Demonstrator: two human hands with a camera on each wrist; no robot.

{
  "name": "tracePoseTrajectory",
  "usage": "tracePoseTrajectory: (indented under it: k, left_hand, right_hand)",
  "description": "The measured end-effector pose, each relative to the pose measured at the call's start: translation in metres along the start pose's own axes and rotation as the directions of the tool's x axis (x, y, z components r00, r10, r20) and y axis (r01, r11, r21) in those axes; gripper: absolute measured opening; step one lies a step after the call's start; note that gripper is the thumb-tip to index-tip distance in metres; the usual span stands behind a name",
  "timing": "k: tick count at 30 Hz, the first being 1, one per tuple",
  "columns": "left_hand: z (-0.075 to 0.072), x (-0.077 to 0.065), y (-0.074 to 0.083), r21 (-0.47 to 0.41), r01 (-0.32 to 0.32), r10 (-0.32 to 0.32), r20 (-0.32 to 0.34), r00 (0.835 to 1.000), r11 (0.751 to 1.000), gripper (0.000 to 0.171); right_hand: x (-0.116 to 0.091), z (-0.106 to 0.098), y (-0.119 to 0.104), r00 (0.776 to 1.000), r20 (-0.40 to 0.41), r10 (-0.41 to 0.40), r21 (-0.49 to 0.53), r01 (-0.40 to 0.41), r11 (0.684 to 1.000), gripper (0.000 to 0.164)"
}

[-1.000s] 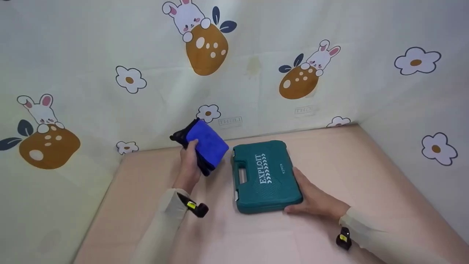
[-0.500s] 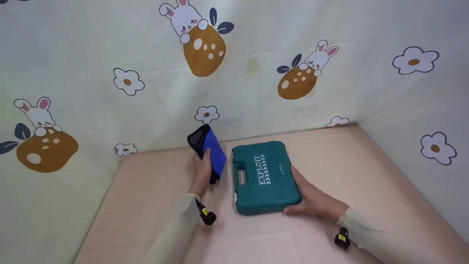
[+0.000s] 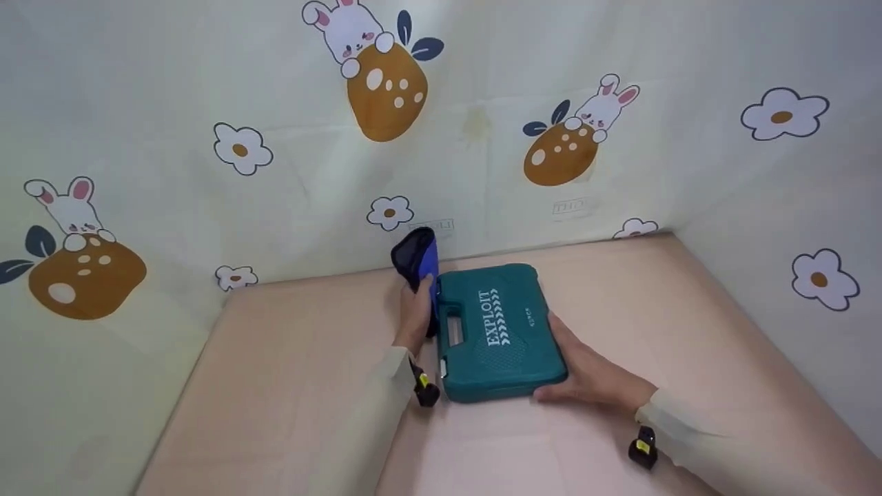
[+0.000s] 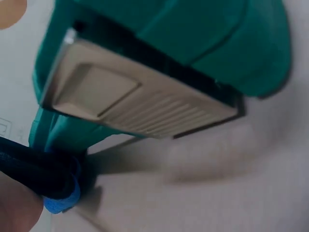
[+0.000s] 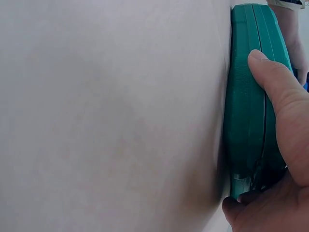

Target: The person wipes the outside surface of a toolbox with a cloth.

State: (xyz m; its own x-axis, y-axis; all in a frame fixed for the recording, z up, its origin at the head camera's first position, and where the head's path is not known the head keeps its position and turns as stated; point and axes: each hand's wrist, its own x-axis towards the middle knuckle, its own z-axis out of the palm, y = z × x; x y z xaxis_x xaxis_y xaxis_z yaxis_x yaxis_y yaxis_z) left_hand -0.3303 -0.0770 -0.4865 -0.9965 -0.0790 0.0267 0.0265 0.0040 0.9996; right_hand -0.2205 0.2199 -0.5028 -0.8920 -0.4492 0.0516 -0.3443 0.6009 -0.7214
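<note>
A teal plastic tool case (image 3: 513,324) lettered "EXPLOIT" lies flat on the table, its handle side facing left. At its near right corner my right hand (image 3: 596,372) grips it. In the right wrist view, the thumb (image 5: 277,79) lies along the case's side (image 5: 246,106). My left hand (image 3: 415,313) holds a folded blue and black cloth (image 3: 428,260) upright against or just beside the handle side; I cannot tell whether they touch. The left wrist view has a metal latch (image 4: 140,92) close up, with the cloth's blue edge (image 4: 63,200) at lower left.
A pinkish cover (image 3: 303,358) spreads over the table around the case. Behind it and at the sides hang pale curtains (image 3: 482,172) printed with rabbits and flowers. Both wrists carry small black cameras (image 3: 426,393).
My left hand has carried the cloth rightward to the handle side of the case, turning it from face-up to edge-on. The right hand and the case have stayed in place.
</note>
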Motion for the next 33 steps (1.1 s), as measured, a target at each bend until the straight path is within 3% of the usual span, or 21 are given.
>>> tracePoseTrajectory:
  k: [6,12,24,33]
  left_hand:
    - [-0.003,0.007,0.0,-0.023,0.078,-0.077,0.037,0.996,0.997,0.061]
    - [-0.008,0.0,-0.002,-0.047,0.163,-0.158,0.086,0.984,0.986,0.072]
    - [-0.012,-0.021,-0.007,-0.015,0.238,-0.236,0.082,0.968,0.971,0.082]
    - [-0.011,-0.034,-0.006,-0.008,0.243,-0.241,0.111,0.964,0.97,0.086]
  right_hand:
    - [0.0,-0.001,-0.002,1.0,0.007,0.019,-0.012,-0.019,1.0,0.141]
    - [0.0,-0.002,-0.003,0.999,0.014,0.039,-0.013,-0.039,0.999,0.14]
    - [0.0,0.002,0.001,1.0,0.013,0.009,0.013,-0.009,1.0,0.141]
    - [0.0,0.0,0.0,0.999,0.016,0.036,-0.001,-0.036,0.999,0.14]
